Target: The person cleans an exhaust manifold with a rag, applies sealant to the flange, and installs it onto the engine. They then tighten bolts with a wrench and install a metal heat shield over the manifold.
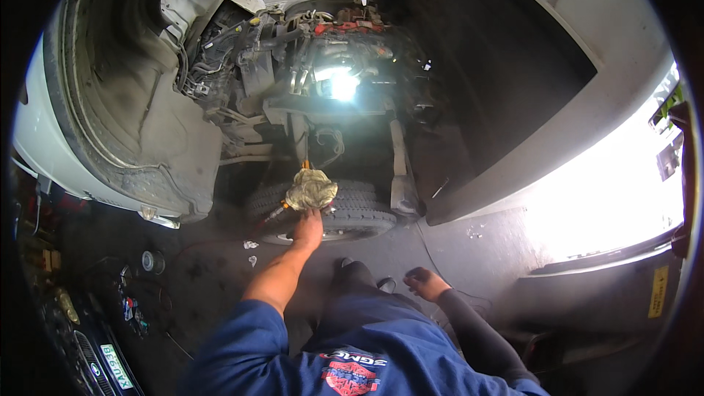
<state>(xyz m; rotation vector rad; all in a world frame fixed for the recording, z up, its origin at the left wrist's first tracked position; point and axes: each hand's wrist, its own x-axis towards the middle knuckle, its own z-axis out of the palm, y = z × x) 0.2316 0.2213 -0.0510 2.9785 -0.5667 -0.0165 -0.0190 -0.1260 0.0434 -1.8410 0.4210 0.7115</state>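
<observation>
My left hand (309,229) reaches forward with the forearm bare, its fingers at the lower edge of a crumpled yellowish cloth bundle (312,189). They seem to grip it, though the fingertips are partly hidden. The bundle sits above a black tyre (359,216), and an orange-handled piece (281,208) with a thin red line sticks out at its left. Another orange bit (306,165) shows above it. My right hand (427,284) hangs low beside my leg, its fingers loosely bent and nothing visible in them; a dark sleeve covers that arm.
Ahead is a vehicle's exposed engine (345,44) with a bright lamp (342,86). A pale body panel (147,103) rises at left, a dark-lined one (506,66) at right. A metal can (152,261) and loose parts (130,308) lie on the left floor. A cable (433,257) runs right of my feet.
</observation>
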